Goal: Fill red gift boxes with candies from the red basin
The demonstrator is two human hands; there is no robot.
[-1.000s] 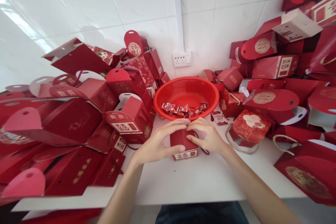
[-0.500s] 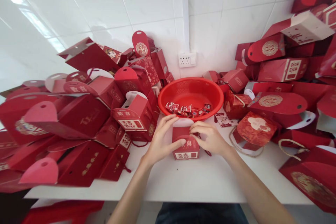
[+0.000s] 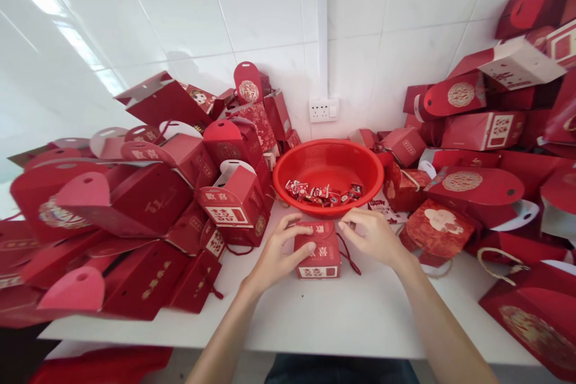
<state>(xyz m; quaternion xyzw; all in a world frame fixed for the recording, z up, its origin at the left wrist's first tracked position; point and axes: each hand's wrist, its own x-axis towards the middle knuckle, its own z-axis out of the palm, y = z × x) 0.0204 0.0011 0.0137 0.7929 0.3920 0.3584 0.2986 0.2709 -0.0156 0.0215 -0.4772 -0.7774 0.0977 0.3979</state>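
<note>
A small red candy box (image 3: 317, 261) with white and gold characters stands on the table in front of me, its top flaps folded down. My left hand (image 3: 279, 252) grips it from the left, thumb and fingertips resting on the top flaps. At its upper right corner is my right hand (image 3: 371, 235), fingers curled and pinched together; whatever may be between them is hidden. A dark red cord (image 3: 350, 258) with a tassel hangs from the box's right side. Just behind, a red plastic basin (image 3: 328, 153) holds several wrapped candies (image 3: 317, 194).
Red gift boxes (image 3: 130, 198) are piled high on the left, and another pile (image 3: 477, 180) fills the right. A standing open box (image 3: 234, 204) is close to my left hand. A wall socket (image 3: 323, 110) sits behind the basin. The white table's (image 3: 279, 330) front edge is near me.
The raised back flap has been folded down over the box top. My right hand has moved off the box's front flap to its upper right. My left fingers have come down onto the flaps.
</note>
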